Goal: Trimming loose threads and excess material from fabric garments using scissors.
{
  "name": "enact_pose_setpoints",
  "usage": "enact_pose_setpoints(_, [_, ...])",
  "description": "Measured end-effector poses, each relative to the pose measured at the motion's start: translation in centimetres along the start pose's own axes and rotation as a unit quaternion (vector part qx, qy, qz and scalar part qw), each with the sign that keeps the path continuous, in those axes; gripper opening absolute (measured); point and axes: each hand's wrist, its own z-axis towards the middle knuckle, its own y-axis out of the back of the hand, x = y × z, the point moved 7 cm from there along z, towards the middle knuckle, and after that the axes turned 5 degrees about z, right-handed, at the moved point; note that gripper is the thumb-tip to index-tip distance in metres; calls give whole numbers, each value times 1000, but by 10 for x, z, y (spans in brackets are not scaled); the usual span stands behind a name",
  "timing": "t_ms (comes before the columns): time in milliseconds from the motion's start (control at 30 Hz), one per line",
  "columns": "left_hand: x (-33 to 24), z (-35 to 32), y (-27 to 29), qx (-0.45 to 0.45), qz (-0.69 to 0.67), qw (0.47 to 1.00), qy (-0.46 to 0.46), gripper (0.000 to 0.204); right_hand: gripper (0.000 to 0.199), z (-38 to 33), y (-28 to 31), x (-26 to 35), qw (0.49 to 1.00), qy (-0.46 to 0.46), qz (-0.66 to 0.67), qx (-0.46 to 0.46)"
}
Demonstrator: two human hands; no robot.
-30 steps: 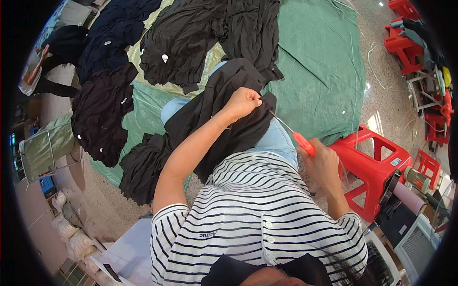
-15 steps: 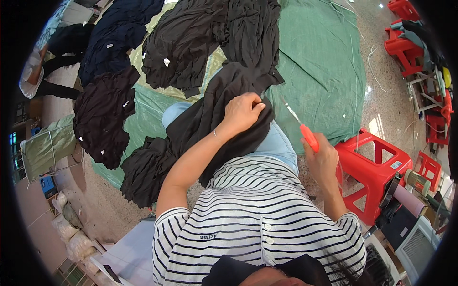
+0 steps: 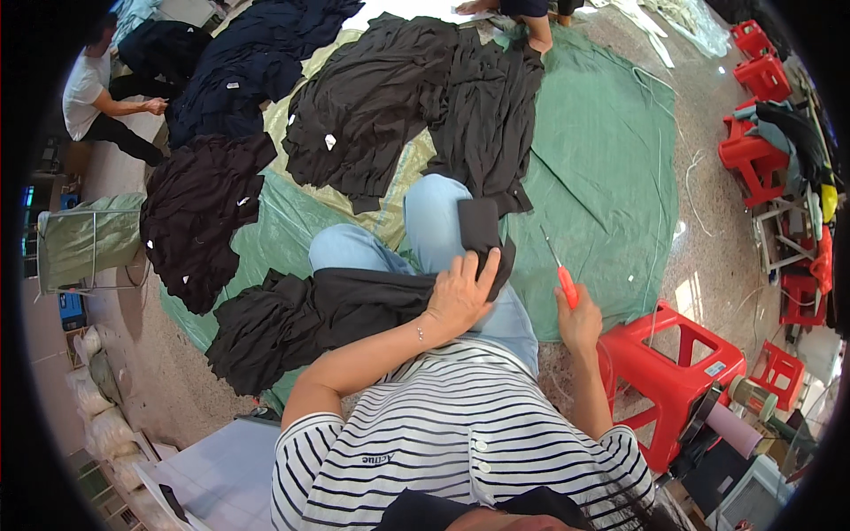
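A black garment lies across my lap, its left end bunched in a heap beside my thigh. My left hand grips its right end, fingers bent over the cloth. A flat, folded, cuff-like piece of the garment stands out beyond my fingertips, against my right knee. To the right, apart from the cloth, my right hand is closed round a tool with a red handle. Its thin metal shaft points up and slightly left, over the green sheet. I cannot make out the tip's shape.
More dark garments lie spread on the green sheet ahead. A maroon-black one is at the left. Red plastic stools stand right, the nearest stool beside my right arm. A person works far left; another's hand shows ahead.
The black garment has been pulled back toward me, baring my knees, and its cuff-like end now shows. My left hand came nearer my body; the red-handled tool stays in my right. The view has shifted.
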Motion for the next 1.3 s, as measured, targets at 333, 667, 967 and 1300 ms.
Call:
enact_pose_setpoints(333, [169, 159, 155, -162, -99, 977, 95, 33, 33, 19, -12, -5, 999, -11, 16, 27])
enact_pose_setpoints(667, [127, 243, 434, -541, -408, 720, -149, 41, 32, 28, -12, 4, 1000, -18, 13, 6])
enact_pose_setpoints(967, [161, 250, 221, -446, -363, 818, -9, 30, 31, 7, -5, 1, 999, -24, 7, -31])
enact_pose_setpoints(1300, [213, 158, -102, 20, -539, 831, 138, 46, 29, -29, 5, 8, 998, 6, -19, -63])
